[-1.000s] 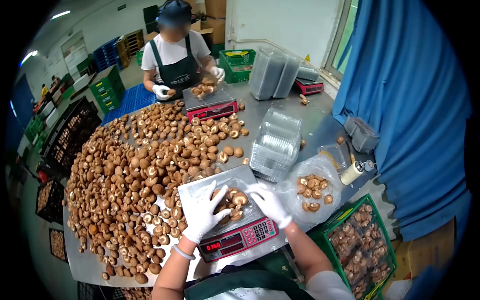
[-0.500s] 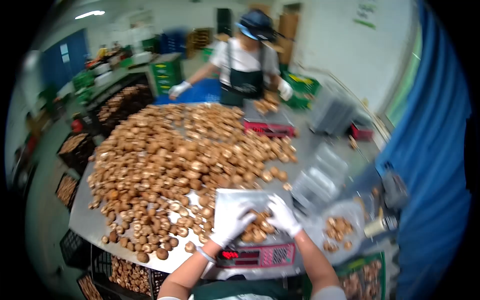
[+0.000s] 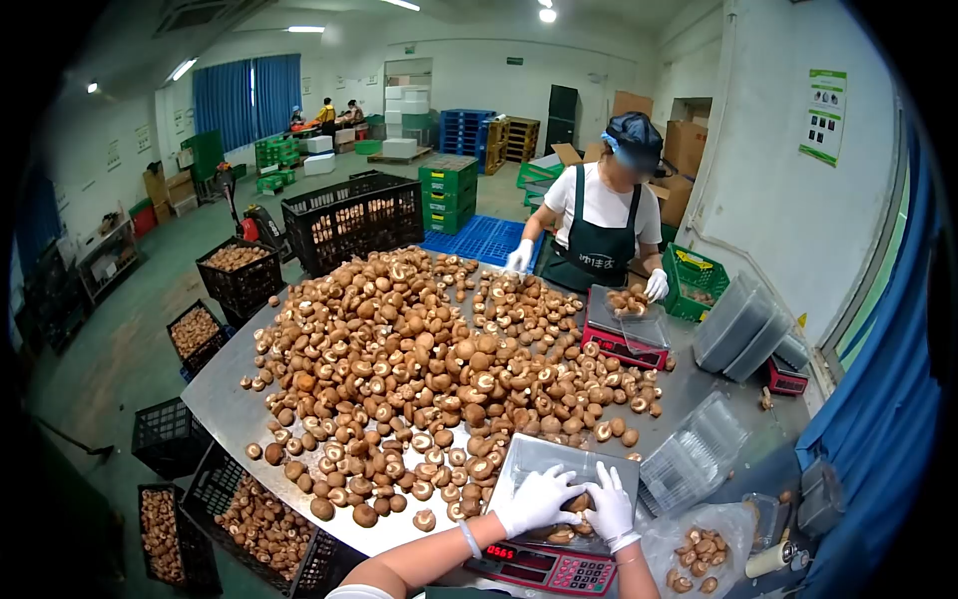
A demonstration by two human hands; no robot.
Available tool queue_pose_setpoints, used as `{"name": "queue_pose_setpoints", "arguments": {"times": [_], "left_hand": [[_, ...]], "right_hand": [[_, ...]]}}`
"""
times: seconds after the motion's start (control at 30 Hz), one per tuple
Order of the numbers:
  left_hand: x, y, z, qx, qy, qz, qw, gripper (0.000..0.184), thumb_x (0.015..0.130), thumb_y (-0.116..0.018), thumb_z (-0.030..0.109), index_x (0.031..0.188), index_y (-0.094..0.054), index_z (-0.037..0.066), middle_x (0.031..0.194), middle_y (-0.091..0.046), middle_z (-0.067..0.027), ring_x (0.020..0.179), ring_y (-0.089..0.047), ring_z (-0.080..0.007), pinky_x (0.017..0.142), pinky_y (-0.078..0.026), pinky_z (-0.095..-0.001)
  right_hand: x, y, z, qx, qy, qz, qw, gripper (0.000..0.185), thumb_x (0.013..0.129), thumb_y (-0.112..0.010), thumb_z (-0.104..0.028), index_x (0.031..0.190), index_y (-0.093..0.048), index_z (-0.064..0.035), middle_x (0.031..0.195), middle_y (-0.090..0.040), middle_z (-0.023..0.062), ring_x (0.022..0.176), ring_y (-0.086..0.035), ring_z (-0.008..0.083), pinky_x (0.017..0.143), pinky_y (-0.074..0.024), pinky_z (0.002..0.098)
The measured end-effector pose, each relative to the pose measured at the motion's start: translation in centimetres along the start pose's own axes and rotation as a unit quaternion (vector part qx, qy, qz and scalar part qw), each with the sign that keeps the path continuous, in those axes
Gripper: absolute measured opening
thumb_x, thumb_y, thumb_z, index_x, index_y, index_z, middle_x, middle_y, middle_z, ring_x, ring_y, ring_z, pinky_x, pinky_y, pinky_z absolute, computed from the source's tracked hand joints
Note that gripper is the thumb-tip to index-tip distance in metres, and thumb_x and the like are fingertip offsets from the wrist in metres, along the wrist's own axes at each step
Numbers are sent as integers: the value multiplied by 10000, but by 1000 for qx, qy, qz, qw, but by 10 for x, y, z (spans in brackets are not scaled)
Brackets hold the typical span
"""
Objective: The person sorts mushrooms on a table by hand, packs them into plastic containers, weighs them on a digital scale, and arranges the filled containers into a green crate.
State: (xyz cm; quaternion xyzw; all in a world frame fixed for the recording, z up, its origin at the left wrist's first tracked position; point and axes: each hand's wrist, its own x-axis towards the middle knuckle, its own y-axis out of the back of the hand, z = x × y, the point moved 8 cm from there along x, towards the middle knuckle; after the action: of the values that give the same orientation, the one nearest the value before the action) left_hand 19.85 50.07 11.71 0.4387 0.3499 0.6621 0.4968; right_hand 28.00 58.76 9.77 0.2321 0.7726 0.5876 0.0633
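Both white-gloved hands are over the metal plate of the near red scale point(image 3: 544, 566), whose display is lit. My left hand point(image 3: 539, 501) lies at the left of the mushrooms point(image 3: 573, 507) there, its fingers spread and touching them. From the right, my right hand point(image 3: 610, 506) rests against the same mushrooms with its fingers apart. The hands partly cover the mushrooms and any tray beneath them. Beyond the scale spreads a large heap of brown mushrooms point(image 3: 399, 339) on the metal table point(image 3: 228, 396).
Clear plastic trays point(image 3: 695, 452) are stacked right of the scale, near a plastic bag with mushrooms point(image 3: 702, 552). Across the table a co-worker point(image 3: 599, 215) stands at another red scale point(image 3: 626, 344). Black crates point(image 3: 170, 437) line the left side.
The view has swung left and up. My hands have moved closer together around the mushrooms on the scale. The co-worker's one hand has moved from a scale to the heap.
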Motion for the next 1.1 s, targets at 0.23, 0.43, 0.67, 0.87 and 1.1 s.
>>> {"name": "queue_pose_setpoints", "arguments": {"times": [0.23, 0.43, 0.67, 0.87, 1.1], "left_hand": [[-1, 5, -7, -48, -59, 103, 992, 468, 729, -730, 383, 1115, -615, 144, 1206, -591, -45, 1227, -481, -273, 1033, -305, -509], [-15, 39, -29, -236, 32, 180, 954, 397, 708, -767, 260, 1042, -658, 76, 1175, -633, -102, 1167, -534, -328, 1012, -336, -464], [-44, 20, -28, -625, 183, 129, 748, 387, 870, -672, 102, 1204, -506, 0, 1120, -608, -99, 1095, -556, -147, 912, -483, -290], [-99, 8, -28, -732, 262, 112, 619, 425, 962, -539, 253, 1346, -450, 94, 1215, -537, -65, 1071, -569, -138, 880, -502, -275], [-184, -19, -60, -934, 229, 51, 268, 333, 989, -476, 347, 1193, -540, 91, 1128, -597, -57, 1015, -611, -163, 790, -562, -295]], "right_hand": [[0, -4, 12, 102, 26, 37, 994, 327, 619, -696, -64, 923, -575, -55, 1358, -483, 176, 1286, -384, 440, 1034, -378, 450], [-11, 28, 15, 258, -18, 129, 957, 387, 727, -746, -152, 1048, -551, -55, 1190, -590, 135, 1141, -534, 331, 974, -415, 401], [-20, 73, 4, 365, -72, 217, 902, 407, 768, -727, -75, 1136, -557, -33, 1056, -638, 92, 994, -615, 198, 889, -480, 319], [-21, 77, -108, 292, 81, 140, 943, 407, 714, -745, -69, 1095, -607, -42, 1049, -651, 122, 981, -627, 262, 867, -491, 349], [-25, 1, -226, 180, 255, -18, 950, 490, 768, -741, -288, 1173, -600, -51, 1215, -589, 122, 1157, -537, 304, 957, -432, 396]]}}
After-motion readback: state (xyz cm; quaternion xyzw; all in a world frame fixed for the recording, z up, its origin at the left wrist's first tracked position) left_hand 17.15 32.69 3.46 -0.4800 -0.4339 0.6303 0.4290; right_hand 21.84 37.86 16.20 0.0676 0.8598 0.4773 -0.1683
